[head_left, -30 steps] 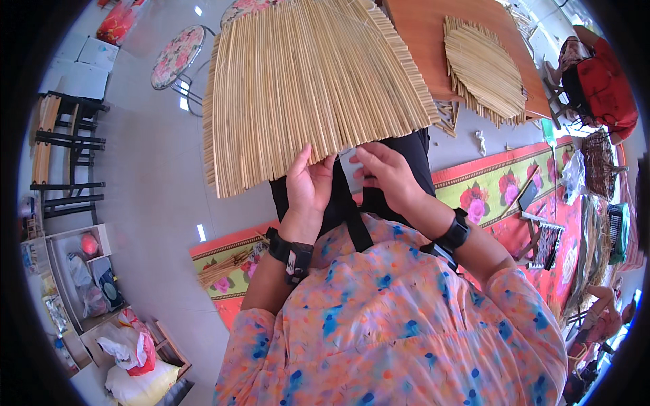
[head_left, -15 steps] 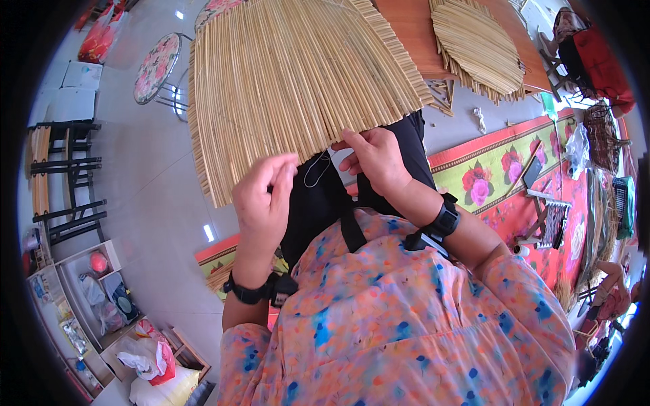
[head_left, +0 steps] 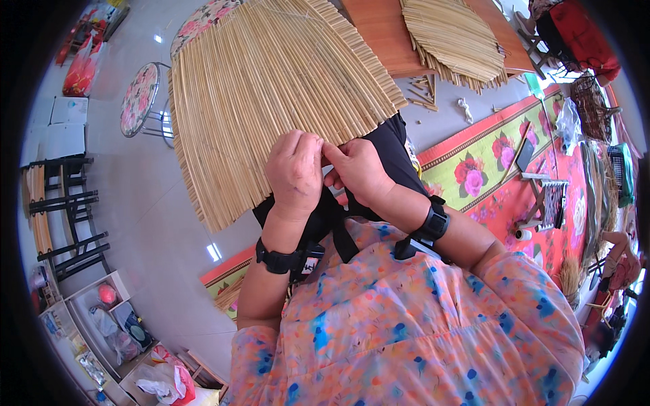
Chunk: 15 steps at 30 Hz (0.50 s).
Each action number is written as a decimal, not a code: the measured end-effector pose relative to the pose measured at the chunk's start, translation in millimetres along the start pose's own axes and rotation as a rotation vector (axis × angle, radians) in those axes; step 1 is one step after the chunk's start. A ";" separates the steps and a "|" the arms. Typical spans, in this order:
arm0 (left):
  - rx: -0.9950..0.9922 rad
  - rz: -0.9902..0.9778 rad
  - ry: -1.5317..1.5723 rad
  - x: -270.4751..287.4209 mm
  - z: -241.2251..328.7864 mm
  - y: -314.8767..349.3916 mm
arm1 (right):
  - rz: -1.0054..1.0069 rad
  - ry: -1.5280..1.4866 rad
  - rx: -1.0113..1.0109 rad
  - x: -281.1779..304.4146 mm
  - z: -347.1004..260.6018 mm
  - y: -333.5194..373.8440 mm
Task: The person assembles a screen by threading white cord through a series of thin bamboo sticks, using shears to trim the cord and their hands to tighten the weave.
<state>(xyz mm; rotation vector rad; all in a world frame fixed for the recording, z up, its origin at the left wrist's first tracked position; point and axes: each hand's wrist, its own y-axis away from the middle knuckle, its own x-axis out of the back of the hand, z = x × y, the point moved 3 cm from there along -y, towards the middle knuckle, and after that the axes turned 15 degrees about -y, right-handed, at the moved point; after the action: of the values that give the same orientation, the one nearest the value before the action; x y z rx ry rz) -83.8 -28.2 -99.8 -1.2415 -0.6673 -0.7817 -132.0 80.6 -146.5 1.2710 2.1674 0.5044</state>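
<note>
Stick mat (head_left: 271,101) ahead — stool (head_left: 140,100) at its left — table (head_left: 379,34) at its right, second mat (head_left: 457,40) on table.

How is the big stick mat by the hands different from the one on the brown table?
Size: the big mat looks larger than the table mat.
Shape: the big mat has a broad near edge; the table mat looks rounded, with jagged edges.
Place: the left hand and right hand are at the big mat's near edge; the table mat lies on the brown table.
Both are made of thin, straw-coloured sticks side by side.
</note>
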 end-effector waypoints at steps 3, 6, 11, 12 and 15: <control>-0.039 0.029 -0.006 2.0 0.5 0.7 | 0.030 -0.032 0.027 -5.6 -6.3 8.7; -0.035 0.072 0.025 2.8 0.2 3.5 | 0.042 -0.019 0.049 -7.0 -9.1 11.8; 0.001 0.140 -0.004 10.6 0.1 -1.2 | 0.049 0.046 0.060 -4.4 -3.0 5.4; 0.038 0.176 -0.007 20.0 -0.9 -6.2 | 0.051 0.054 0.040 -4.8 -2.2 5.9; 0.120 0.281 0.105 37.0 -14.1 -20.4 | 0.058 0.013 0.018 -3.6 -2.0 1.1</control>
<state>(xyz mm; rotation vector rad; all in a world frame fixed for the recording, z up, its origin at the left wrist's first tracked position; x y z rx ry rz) -78.7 -50.5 -61.6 -1.1466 -0.4358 -0.5610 -131.2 77.9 -143.3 1.3470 2.1558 0.5187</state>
